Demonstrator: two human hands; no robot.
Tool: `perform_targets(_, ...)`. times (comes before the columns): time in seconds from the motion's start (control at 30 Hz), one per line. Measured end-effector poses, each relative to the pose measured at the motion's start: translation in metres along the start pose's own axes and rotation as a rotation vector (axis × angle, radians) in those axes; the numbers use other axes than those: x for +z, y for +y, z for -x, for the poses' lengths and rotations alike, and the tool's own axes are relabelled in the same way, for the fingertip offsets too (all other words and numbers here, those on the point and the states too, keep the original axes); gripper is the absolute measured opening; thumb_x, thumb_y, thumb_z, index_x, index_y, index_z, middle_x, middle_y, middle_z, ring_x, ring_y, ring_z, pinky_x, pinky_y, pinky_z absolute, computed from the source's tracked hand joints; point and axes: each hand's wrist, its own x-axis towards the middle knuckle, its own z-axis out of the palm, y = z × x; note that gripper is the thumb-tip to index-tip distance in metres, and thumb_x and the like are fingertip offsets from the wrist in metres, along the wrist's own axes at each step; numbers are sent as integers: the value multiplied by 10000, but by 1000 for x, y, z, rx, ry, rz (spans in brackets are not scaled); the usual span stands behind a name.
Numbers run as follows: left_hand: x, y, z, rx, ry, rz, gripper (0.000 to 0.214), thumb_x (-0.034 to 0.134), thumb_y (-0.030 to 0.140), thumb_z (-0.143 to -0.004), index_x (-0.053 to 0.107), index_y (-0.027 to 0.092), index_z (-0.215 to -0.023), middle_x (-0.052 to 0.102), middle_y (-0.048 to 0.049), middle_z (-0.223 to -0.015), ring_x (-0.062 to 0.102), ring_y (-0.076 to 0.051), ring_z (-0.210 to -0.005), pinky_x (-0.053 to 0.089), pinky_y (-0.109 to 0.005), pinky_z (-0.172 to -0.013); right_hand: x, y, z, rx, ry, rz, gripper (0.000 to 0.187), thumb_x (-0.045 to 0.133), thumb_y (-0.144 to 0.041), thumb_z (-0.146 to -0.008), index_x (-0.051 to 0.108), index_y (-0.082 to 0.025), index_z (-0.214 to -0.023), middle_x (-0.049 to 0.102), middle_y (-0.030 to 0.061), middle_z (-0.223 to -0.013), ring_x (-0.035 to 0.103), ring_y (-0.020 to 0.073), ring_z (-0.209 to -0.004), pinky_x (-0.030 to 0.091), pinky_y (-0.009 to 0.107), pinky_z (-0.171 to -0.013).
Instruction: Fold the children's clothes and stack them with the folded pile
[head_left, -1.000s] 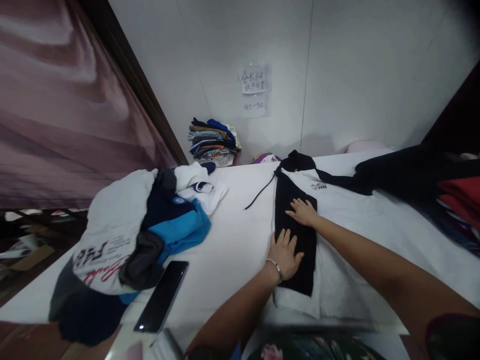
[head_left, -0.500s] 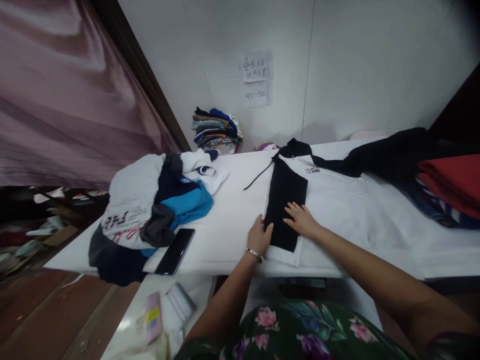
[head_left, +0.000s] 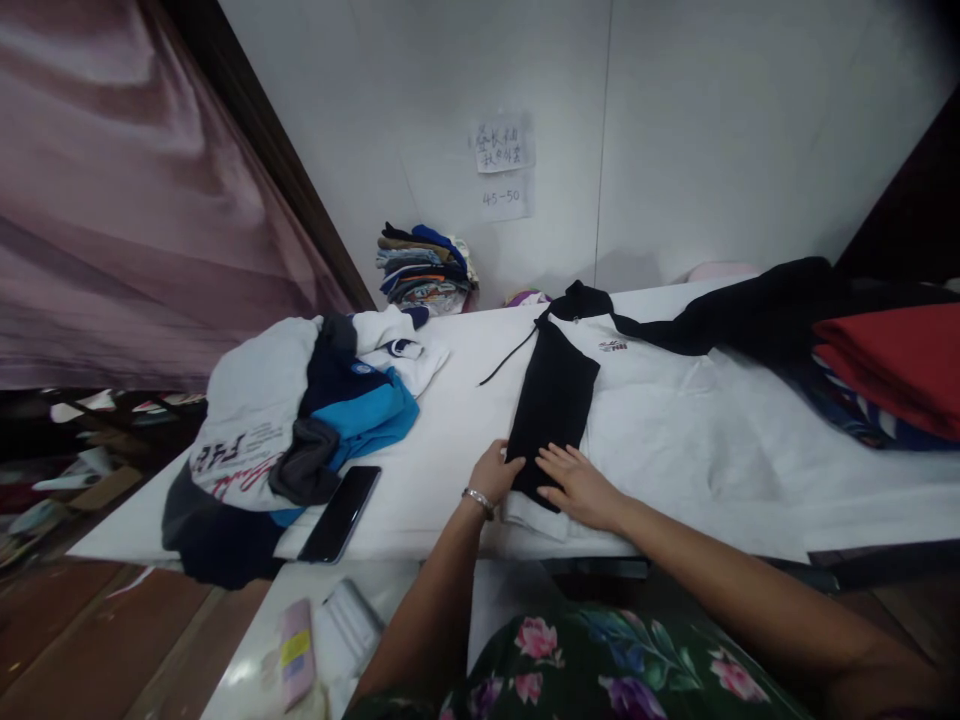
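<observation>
Black sleeve (head_left: 551, 410) folded onto white hoodie (head_left: 675, 440), our left hand (head_left: 491, 473) at its edge, our right hand (head_left: 577, 487) flat on it, just apart.

The right hand (head_left: 577, 488) covers the lower end of the black folded cloth (head_left: 551, 400); the red folded stack (head_left: 892, 370) runs off the right edge. The handwritten note (head_left: 502, 145) at upper centre is too small to read; the floor clutter (head_left: 97, 480) at left is too dim to tell.
</observation>
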Motion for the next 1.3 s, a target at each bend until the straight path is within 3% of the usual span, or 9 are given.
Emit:
perform_targets(0.2,-7,-3,7,-30,30,-461,520,572,381,-802,468,164,-1263,689,-92,-974,635,-226,-939,453,-298,-795,-5,-10,-4,2,-70,22,566,396,-479,-897,437,-173,-1372,387,116,-1442,253,271,-1373,142,484,-1121)
perform_targets(0.37,-7,15,-3,423,212,-611,486,485,324,-861,441,160,-1315,478,-126,-1365,410,-224,-1281,334,-357,-1046,-5,-18,-6,-54,-65,40,593,474,-468,-861,449,-147,-1360,374,154,-1443,258,295,-1365,143,492,-1116)
perform_targets(0.43,1,17,-12,564,181,-641,484,436,336,-888,426,163,-1340,375,-118,-1451,295,-224,-1358,270,-392,-1096,-1,-19,-4,-67,-69,31,626,519,-465,-834,436,-146,-1367,377,162,-1439,267,302,-1357,151,495,-1113)
perform_targets(0.57,22,8,-23,531,-19,-785,528,403,432,-896,447,157,-1345,345,-125,-1468,245,-261,-1379,257,-460,-1093,-7,-15,14,-125,-61,-69,663,608,-421,-779,425,-184,-1372,411,142,-1417,276,282,-1351,183,472,-1109)
perform_targets(0.73,30,-3,-24,490,-23,-918,606,337,518,-896,430,150,-1368,333,-108,-1471,233,-272,-1383,197,-508,-1106,-47,11,49,-48,-83,-417,413,515,-445,-853,618,-225,-1187,609,66,-1226,504,228,-1189,387,376,-1004)
perform_targets(0.83,29,-2,-25,489,-7,-959,609,329,527,-891,443,159,-1363,338,-96,-1467,243,-278,-1379,185,-517,-1109,-76,46,58,166,76,-576,379,501,-481,-852,678,-228,-1071,693,36,-1044,623,208,-978,477,365,-884)
perform_targets(1.0,29,-6,-31,507,-1,-994,608,358,519,-874,459,161,-1355,350,-86,-1455,264,-283,-1370,204,-519,-1111,-142,128,53,506,532,-714,368,603,-401,-768,672,-153,-1031,690,115,-1029,655,227,-869,526,395,-777)
perform_targets(1.13,31,-24,-42,580,34,-1002,587,367,511,-870,475,181,-1343,363,-74,-1441,298,-283,-1354,264,-511,-1090,-203,190,42,679,937,-773,305,602,-258,-756,651,-141,-1033,666,133,-1075,648,226,-906,551,335,-708)
perform_targets(1.3,32,-51,-57,715,136,-999,578,399,516,-860,493,189,-1327,410,-94,-1411,385,-302,-1304,372,-500,-1020,-250,255,17,821,1189,-747,394,586,-226,-760,581,-166,-1149,618,120,-1135,617,207,-966,558,276,-671)
